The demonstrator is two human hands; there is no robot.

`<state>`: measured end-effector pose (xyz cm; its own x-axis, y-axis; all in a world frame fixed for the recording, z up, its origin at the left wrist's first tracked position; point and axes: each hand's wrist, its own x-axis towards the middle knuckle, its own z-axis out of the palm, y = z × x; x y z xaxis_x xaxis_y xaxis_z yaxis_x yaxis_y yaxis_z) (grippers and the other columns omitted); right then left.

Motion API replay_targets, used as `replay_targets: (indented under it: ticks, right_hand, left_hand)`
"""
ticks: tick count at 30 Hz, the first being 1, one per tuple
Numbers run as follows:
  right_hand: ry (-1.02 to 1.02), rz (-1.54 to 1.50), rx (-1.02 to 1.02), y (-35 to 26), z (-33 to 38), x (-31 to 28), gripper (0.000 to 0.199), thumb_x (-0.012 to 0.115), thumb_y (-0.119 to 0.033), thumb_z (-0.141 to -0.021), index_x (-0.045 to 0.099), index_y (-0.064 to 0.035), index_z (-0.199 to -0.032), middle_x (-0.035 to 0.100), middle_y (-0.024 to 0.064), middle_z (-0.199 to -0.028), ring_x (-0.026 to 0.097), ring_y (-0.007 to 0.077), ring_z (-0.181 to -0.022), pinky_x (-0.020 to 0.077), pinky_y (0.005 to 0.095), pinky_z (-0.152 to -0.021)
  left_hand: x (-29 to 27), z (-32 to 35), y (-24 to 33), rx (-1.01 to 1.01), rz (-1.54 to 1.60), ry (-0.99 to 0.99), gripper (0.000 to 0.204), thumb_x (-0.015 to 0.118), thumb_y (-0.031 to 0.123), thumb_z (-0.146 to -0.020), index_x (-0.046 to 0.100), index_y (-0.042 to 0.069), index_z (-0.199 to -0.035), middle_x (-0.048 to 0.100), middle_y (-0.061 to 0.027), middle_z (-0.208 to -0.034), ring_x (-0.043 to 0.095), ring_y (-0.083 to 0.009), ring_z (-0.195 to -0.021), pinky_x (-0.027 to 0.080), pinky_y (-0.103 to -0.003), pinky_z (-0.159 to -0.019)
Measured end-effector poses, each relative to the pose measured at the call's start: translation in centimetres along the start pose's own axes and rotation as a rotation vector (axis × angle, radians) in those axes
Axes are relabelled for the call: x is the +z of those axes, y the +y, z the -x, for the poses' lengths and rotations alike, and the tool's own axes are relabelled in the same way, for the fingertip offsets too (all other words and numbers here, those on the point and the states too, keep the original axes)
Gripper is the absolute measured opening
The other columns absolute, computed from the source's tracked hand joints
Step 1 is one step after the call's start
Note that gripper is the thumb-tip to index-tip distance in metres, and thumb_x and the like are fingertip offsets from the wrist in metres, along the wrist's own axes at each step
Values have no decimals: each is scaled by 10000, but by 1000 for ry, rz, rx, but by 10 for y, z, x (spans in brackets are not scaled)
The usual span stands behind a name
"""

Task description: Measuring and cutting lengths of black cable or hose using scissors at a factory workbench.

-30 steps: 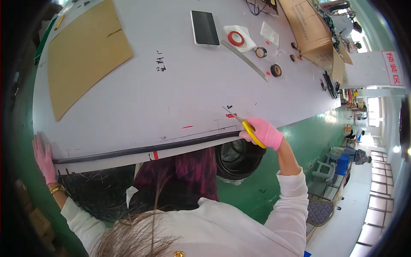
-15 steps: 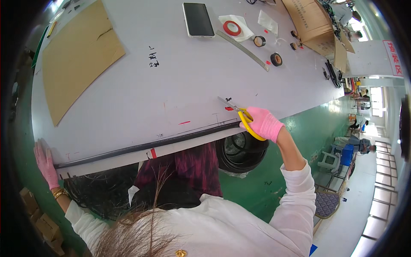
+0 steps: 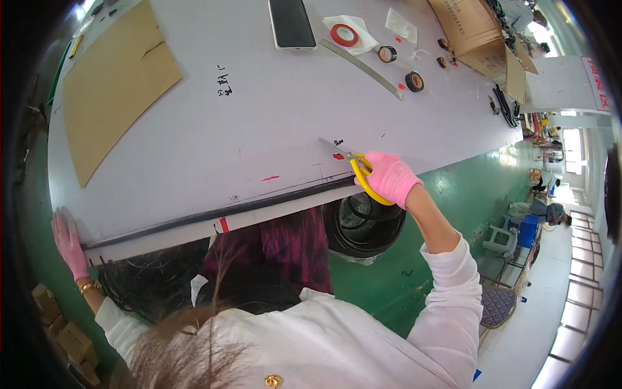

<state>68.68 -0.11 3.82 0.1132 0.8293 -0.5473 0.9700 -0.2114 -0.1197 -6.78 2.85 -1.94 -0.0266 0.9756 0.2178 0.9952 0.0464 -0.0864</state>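
Observation:
A long black tube (image 3: 240, 208) runs along the near edge of the light grey table (image 3: 291, 110). At its left end lies my left hand (image 3: 68, 246), in a pink glove, with the fingers stretched out flat on the table's corner. My right hand (image 3: 392, 179), gloved in pink too, grips yellow-handled scissors (image 3: 356, 170) beside the tube's right end. The scissor blades point up and left over the tabletop, next to a red mark (image 3: 338, 156). Whether the right fingers also hold the tube's end is hidden.
Farther back lie a phone (image 3: 291, 24), a metal ruler (image 3: 363, 69), red tape (image 3: 334, 34) and black tape rolls (image 3: 414, 81). Cardboard (image 3: 116, 91) covers the left side. An open carton (image 3: 470, 32) stands far right. Below the edge are coiled black tubing (image 3: 334, 227) and black strands (image 3: 155, 275).
The whole view has shifted slightly, so the table items appear a little higher and farther left. Both hands keep nearly the same places at the tube's ends; the scissors are still held.

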Motion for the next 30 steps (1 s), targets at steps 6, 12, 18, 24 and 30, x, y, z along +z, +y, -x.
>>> replay_targets:
  ticks: [6, 12, 18, 24, 30]
  right_hand:
    - [-114, 9, -23, -4, -6, -4, 269, 578, -235, -846, 643, -7, -974, 660, 252, -945, 640, 406, -918, 519, 446, -793]
    - [-16, -43, -76, 8, -10, 4, 321, 674, -337, -824, 660, -27, -905, 644, 238, -829, 622, 417, -813, 509, 443, -713]
    - [-63, -19, -101, -8, 0, -16, 366, 593, -351, -855, 684, -11, -958, 667, 251, -938, 648, 407, -908, 536, 441, -782]
    - [-71, -47, -128, -1, -4, -10, 381, 589, -370, -856, 691, -16, -954, 667, 252, -922, 648, 410, -897, 535, 446, -772]
    - [58, -198, -174, 7, 6, -3, 351, 613, -335, -844, 657, -3, -950, 665, 242, -920, 642, 405, -891, 522, 445, -770]
  left_hand:
    - [-2, 18, 177, 121, 171, 78, 578, 621, 85, -815, 476, 32, -1372, 462, -158, -1434, 395, -341, -1342, 295, -426, -1128]
    - [-107, 45, 502, 562, 720, -261, 377, 706, 339, -752, 647, 141, -1067, 573, -79, -1103, 528, -284, -1096, 400, -424, -941]
    - [-108, 51, 580, 444, 597, -255, 326, 702, 335, -755, 651, 91, -966, 616, -86, -959, 583, -269, -947, 462, -394, -806]
    - [-110, 50, 592, 362, 527, -296, 309, 705, 336, -741, 662, 96, -932, 625, -90, -959, 593, -274, -942, 476, -401, -796]
    - [-110, 48, 592, 350, 561, -257, 313, 706, 372, -742, 673, 112, -913, 629, -86, -948, 600, -264, -940, 477, -391, -805]
